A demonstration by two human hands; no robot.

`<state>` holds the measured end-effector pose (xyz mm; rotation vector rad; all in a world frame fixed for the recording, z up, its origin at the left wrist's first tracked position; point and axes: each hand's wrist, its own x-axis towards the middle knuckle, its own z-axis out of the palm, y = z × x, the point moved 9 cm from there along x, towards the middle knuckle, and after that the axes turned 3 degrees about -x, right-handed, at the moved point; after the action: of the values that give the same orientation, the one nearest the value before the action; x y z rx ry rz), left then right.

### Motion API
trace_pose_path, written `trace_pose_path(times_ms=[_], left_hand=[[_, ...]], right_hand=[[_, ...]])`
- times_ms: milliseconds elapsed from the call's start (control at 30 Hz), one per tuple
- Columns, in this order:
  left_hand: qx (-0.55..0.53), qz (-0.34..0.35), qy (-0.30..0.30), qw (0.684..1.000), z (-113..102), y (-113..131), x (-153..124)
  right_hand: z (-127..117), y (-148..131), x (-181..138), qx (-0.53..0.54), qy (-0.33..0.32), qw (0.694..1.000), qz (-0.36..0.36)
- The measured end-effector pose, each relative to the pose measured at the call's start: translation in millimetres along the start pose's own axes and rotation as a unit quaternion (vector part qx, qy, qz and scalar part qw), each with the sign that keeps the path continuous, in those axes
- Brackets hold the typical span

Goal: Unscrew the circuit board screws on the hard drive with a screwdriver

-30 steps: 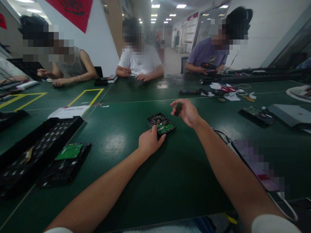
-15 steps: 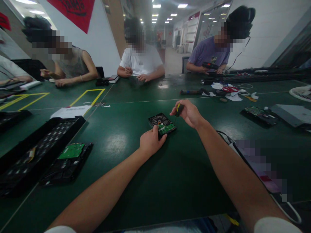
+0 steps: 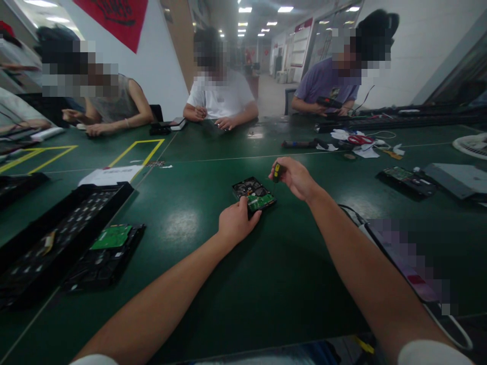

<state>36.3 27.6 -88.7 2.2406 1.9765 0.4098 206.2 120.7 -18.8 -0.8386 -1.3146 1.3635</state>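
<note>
A hard drive [image 3: 253,190] lies on the green table [image 3: 198,197], its green circuit board facing up at the near side. My left hand [image 3: 236,220] grips its near left edge, thumb on top. In my right hand [image 3: 294,178] is a screwdriver [image 3: 278,172] with a black and yellow handle, pinched between the fingers. It stands nearly upright, its thin shaft pointing down at the drive's right corner. Whether the tip touches a screw is too small to tell.
Another hard drive [image 3: 108,253] lies at left beside a long black tray [image 3: 64,228]. At right are a third drive [image 3: 407,181], a grey metal box [image 3: 460,178] and a phone-like device with a cable. Across the table several people sit, near a power tool [image 3: 300,144] and scraps.
My right hand and the screwdriver have shifted slightly left, and the handle has turned a little. My left hand and the hard drive have stayed in place.
</note>
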Motion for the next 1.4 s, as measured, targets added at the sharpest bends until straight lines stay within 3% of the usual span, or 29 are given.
trace_pose_path(times_ms=[400,633,867,1400], left_hand=[[0.001,0.006,0.008,1.000,0,0,0],[0.002,0.009,0.011,1.000,-3,1,-1],[0.000,0.002,0.004,1.000,-1,1,-1],[-0.001,0.005,0.002,1.000,-2,1,-1]], right_hand=[[5,-1,0,-0.006,-0.035,0.999,0.005],[-3,0,0,-0.013,0.015,1.000,0.000],[6,-4,-2,0.000,-0.026,1.000,-0.005],[-3,-1,2,0.005,0.013,1.000,-0.012]])
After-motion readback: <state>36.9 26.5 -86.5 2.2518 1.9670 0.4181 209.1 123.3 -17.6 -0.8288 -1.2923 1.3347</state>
